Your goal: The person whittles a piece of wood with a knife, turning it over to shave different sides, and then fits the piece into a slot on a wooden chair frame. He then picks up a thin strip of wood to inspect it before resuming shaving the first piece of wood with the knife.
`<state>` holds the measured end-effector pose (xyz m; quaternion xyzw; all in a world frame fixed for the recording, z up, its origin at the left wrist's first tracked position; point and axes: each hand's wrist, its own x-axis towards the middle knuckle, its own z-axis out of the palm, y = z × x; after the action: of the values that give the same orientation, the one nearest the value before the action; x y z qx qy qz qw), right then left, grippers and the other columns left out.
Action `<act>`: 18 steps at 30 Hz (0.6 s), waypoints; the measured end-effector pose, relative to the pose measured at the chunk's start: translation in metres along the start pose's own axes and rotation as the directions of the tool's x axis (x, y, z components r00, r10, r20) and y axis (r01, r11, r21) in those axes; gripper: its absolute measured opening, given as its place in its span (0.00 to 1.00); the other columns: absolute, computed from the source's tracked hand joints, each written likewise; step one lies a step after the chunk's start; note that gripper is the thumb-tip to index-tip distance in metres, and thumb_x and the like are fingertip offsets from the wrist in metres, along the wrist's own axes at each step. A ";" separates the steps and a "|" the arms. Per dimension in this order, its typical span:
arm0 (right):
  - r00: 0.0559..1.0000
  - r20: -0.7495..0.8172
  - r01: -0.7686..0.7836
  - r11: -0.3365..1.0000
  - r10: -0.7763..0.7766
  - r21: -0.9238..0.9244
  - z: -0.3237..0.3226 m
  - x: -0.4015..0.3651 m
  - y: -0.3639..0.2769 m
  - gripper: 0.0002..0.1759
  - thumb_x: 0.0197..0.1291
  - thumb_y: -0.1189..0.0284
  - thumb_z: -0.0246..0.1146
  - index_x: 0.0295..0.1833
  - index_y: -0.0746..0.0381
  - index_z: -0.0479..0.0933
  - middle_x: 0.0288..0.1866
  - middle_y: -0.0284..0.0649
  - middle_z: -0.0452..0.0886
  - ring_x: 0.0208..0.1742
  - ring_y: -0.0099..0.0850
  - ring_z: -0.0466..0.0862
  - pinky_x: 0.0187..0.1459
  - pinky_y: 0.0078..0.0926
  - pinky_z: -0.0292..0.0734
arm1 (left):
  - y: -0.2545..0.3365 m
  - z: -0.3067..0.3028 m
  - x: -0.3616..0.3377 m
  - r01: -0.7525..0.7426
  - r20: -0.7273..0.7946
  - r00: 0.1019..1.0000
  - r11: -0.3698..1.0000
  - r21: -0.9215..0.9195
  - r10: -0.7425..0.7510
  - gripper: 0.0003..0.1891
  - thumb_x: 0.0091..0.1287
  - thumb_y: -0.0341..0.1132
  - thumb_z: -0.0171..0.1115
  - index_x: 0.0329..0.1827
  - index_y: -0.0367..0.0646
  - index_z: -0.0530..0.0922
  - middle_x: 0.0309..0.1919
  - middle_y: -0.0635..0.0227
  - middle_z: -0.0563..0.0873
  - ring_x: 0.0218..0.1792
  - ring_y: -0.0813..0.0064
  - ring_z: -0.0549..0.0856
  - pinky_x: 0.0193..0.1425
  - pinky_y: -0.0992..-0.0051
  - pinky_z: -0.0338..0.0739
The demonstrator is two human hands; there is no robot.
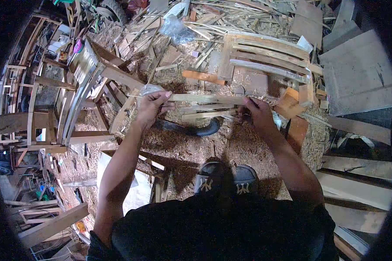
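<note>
A long, thin wooden strip point(207, 99) stretches level between my two hands. My left hand point(153, 106) pinches its left end between thumb and fingers. At the other end, my right hand point(258, 115) closes around the strip, along with the ends of shorter wooden strips point(209, 115) that fan out to the left below it. Under the strips, a dark curved object point(202, 129) lies on the sawdust-covered floor. My two dark shoes point(224, 178) stand just below.
A wooden frame point(96, 74) stands at left. A slatted wooden panel point(270, 52) lies ahead, beside an orange-brown board point(203, 77). Scrap strips point(231, 19) and a clear plastic bag point(176, 30) litter the far floor. Stacked planks point(357, 187) and a large board point(357, 74) line the right.
</note>
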<state>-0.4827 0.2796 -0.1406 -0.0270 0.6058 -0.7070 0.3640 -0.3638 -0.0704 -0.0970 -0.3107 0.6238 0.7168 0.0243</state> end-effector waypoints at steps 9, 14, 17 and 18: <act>0.998 0.016 0.058 0.998 -0.058 0.007 -0.002 0.001 0.003 0.17 0.75 0.63 0.61 0.48 0.68 0.83 0.38 0.37 0.86 0.37 0.25 0.85 0.44 0.25 0.82 | 0.001 -0.002 -0.003 0.015 0.031 0.999 0.996 -0.089 -0.012 0.10 0.74 0.31 0.66 0.50 0.32 0.82 0.42 0.58 0.88 0.42 0.65 0.91 0.51 0.68 0.90; 0.993 0.076 0.091 0.995 -0.094 0.047 -0.007 0.007 0.012 0.20 0.73 0.67 0.62 0.63 0.68 0.79 0.46 0.39 0.86 0.43 0.27 0.86 0.50 0.27 0.84 | -0.010 -0.015 0.007 -0.006 0.116 0.993 0.994 -0.113 0.019 0.10 0.73 0.26 0.65 0.54 0.33 0.81 0.50 0.57 0.88 0.50 0.63 0.89 0.59 0.66 0.88; 0.997 0.050 0.056 0.996 -0.060 0.076 -0.004 0.002 0.007 0.19 0.73 0.68 0.62 0.64 0.67 0.79 0.45 0.38 0.86 0.43 0.27 0.86 0.49 0.27 0.84 | -0.011 -0.019 0.010 -0.014 0.165 0.985 0.988 -0.156 0.040 0.11 0.72 0.25 0.65 0.55 0.33 0.81 0.54 0.57 0.87 0.52 0.62 0.89 0.61 0.66 0.88; 0.997 0.050 0.056 0.995 -0.060 0.077 -0.003 0.002 0.006 0.19 0.73 0.68 0.62 0.64 0.67 0.79 0.45 0.38 0.86 0.43 0.27 0.86 0.49 0.27 0.84 | -0.008 -0.016 0.008 -0.023 0.178 0.983 0.986 -0.164 0.052 0.11 0.72 0.24 0.65 0.55 0.33 0.81 0.55 0.57 0.87 0.53 0.61 0.89 0.62 0.66 0.87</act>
<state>-0.4829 0.2815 -0.1471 -0.0495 0.5680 -0.7385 0.3598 -0.3602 -0.0863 -0.1087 -0.2329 0.5646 0.7907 0.0425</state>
